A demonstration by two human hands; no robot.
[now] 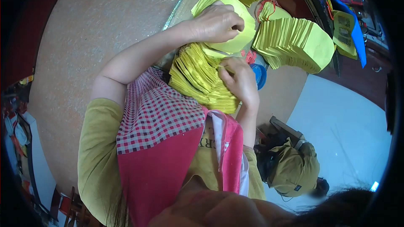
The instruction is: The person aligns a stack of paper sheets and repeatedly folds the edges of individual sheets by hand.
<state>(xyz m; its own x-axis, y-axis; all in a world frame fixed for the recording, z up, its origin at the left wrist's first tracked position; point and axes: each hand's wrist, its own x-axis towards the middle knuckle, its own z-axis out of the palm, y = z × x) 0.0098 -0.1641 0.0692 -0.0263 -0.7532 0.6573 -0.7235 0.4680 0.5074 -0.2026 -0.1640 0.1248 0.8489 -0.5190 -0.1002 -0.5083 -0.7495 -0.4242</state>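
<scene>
Hair (347, 207) foremost, right hand (241, 79) beside blue dish (263, 76), contents unclear.

From my remote seat I take this for a home or a small shop; I can't tell which. Stacks of yellow paper (294, 44) just ahead of the right hand (240, 80) make it look like a handwork corner too. Farther out to that hand's right, I see a dark wooden cabinet (381, 75) with a ring pull; behind the hand, an olive bag (294, 168). Well left of the left hand (221, 23), I make out assorted clutter (20, 136).
</scene>
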